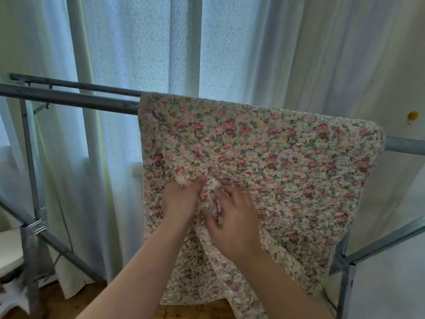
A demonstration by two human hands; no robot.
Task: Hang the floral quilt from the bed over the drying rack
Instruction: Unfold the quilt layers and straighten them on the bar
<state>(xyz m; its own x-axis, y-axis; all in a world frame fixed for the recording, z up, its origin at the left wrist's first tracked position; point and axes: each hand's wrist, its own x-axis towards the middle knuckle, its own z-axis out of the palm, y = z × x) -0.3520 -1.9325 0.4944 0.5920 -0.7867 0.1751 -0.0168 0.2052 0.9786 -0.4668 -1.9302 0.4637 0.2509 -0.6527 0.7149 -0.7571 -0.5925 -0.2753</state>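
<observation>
Left fingers: tucked out of sight under a scalloped flap of the floral quilt (276, 162), with the thumb (200, 181) on top. So the left hand (181, 199) is pinching that edge, centre-left of the frame.
Right fingers (224, 192): bent and dug into a bunched fold just beside it, thumb spread wide. The right hand (236, 219) looks like it's gripping a pleat.
Quilt: already draped over the top bars of the drying rack (69, 100), centre to right of the frame, hanging down toward the bottom edge.
Rack: its grey bars run bare off to the upper left.
Done: the big part imo, since it's up and over the rack.
Left to do: tidying, I'd guess. It's doubled up and rumpled in the middle, so probably spread it along the bare bar and smooth it.
Behind: pale curtains (149, 42), with wooden floor (69, 300) at lower left.
</observation>
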